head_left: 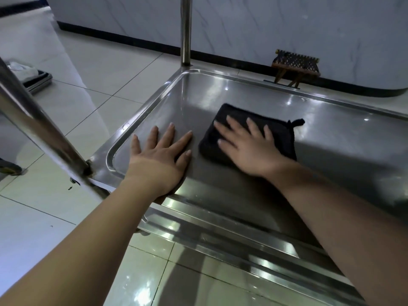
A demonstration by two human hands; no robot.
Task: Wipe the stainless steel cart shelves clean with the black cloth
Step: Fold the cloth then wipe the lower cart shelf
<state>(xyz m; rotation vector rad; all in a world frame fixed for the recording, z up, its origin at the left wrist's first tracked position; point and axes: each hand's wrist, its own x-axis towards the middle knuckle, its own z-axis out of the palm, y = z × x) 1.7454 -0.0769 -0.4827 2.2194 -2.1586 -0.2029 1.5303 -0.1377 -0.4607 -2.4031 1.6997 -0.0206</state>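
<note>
One view only — a wide-angle camera worn on the head, looking forward and down along both forearms (88,250) onto the cart shelf (331,133), near enough that the shelf fills the middle. Straight edges bow outward; the tiled floor (106,71) and a pale wall (265,25) lie beyond.

cloth (249,131) on shelf (331,138) | right hand (247,149) on cloth | left hand (161,155) left of cloth

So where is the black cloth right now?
In the head view, the black cloth lies flat on the cart shelf, right of centre, under the right hand, beside the left hand.
</note>
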